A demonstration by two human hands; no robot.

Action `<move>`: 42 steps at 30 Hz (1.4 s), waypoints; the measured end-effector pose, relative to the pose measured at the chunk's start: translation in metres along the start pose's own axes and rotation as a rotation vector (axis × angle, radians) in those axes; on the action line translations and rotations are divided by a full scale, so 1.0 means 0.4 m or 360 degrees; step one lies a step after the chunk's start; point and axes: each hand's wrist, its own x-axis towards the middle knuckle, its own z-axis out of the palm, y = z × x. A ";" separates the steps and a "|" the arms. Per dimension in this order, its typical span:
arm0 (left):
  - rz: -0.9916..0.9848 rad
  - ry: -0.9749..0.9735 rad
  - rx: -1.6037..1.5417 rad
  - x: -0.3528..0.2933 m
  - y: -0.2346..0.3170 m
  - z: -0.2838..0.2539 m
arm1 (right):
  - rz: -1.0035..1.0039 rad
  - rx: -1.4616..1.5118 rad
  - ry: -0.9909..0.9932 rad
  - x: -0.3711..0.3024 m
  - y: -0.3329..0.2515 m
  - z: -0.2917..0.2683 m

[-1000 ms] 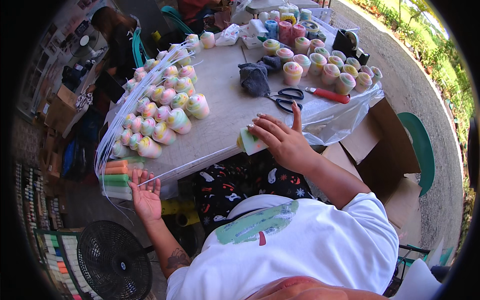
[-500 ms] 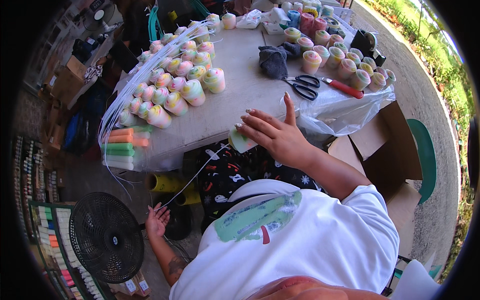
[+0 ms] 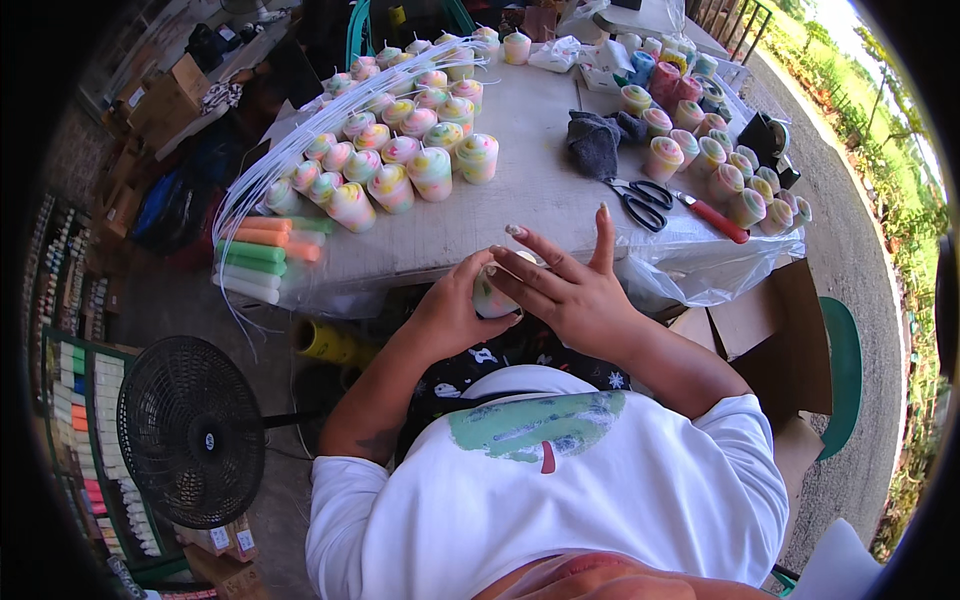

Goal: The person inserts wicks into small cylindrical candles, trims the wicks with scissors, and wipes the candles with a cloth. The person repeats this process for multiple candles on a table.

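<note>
A pale cup-shaped candle (image 3: pixel 488 301) with a green patch is in front of me, at the table's near edge. My left hand (image 3: pixel 445 312) is closed around its left side, thumb below it. My right hand (image 3: pixel 585 305) lies over the candle's right side, its fingers stretched and spread and one digit pointing up. Much of the candle is hidden behind the fingers. On the table's left stand rows of swirled pastel candles (image 3: pixel 431 174), with a long bundle of white wicks (image 3: pixel 300 140) draped over them.
Orange, green and white wax sticks (image 3: pixel 250 258) lie at the table's left corner. Dark-handled scissors (image 3: pixel 643 205), a red-handled knife (image 3: pixel 718 219) and a dark cloth (image 3: pixel 592 142) lie rightward, near more candles (image 3: pixel 728 185). A black fan (image 3: pixel 192 432) stands left, a cardboard box (image 3: pixel 775 335) right.
My left hand has come up from the lower left, where it held the long white wick stretched out, to grip the candle. The stretched wick no longer shows. My right hand stays by the candle.
</note>
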 end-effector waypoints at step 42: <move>0.0419 0.0433 0.0031 0.041 -0.034 0.025 | 0.1487 0.2606 0.0161 -0.019 0.050 -0.017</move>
